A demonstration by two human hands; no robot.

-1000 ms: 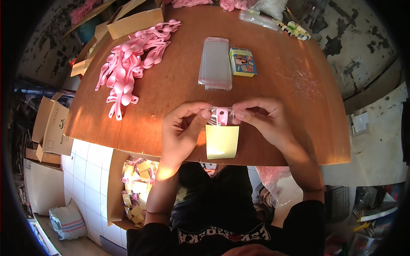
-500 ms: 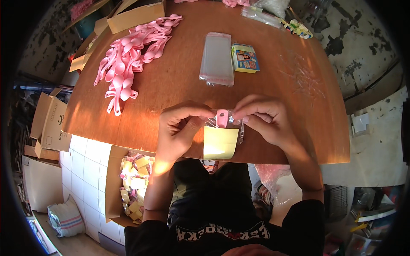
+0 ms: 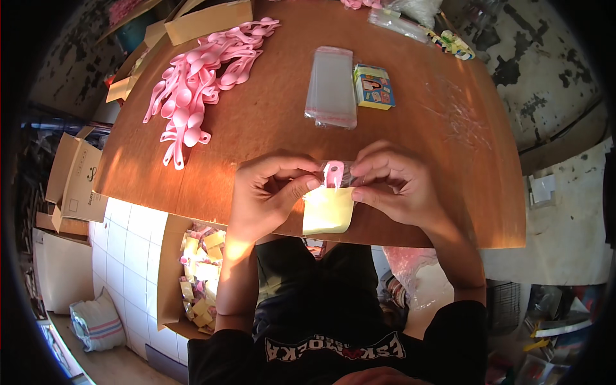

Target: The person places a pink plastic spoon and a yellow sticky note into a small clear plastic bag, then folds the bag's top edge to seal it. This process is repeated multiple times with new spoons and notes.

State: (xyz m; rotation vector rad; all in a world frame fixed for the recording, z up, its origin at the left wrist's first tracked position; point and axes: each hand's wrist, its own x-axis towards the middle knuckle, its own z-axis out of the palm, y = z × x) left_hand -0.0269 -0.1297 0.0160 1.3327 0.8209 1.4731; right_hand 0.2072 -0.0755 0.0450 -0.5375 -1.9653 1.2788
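Note:
Close to the table's front edge I hold a clear plastic bag between both hands. Inside it are a pink spoon, whose handle (image 3: 333, 174) shows at the top, and a pale yellow card (image 3: 327, 212) that covers the rest. My left hand (image 3: 273, 192) pinches the bag's upper left side, thumb by the card's corner. On the opposite side my right hand (image 3: 394, 183) grips the bag between thumb and fingers. Farther off lie a stack of clear plastic bags (image 3: 331, 86) and a stack of printed cards (image 3: 374, 87). A heap of pink spoons (image 3: 192, 83) spreads over the table's left.
The brown table (image 3: 269, 122) has a curved outline. Below its left edge a cardboard box (image 3: 170, 276) holds many packed yellow-card bags. Thin clear plastic strips (image 3: 459, 115) lie at right. Another open carton (image 3: 208, 22) stands at the far left, and plastic packs (image 3: 401, 27) sit at the back.
The thumbs have come down toward the card's top corners, and the bag with the card has shifted slightly left and tilted. The view has also moved a little.

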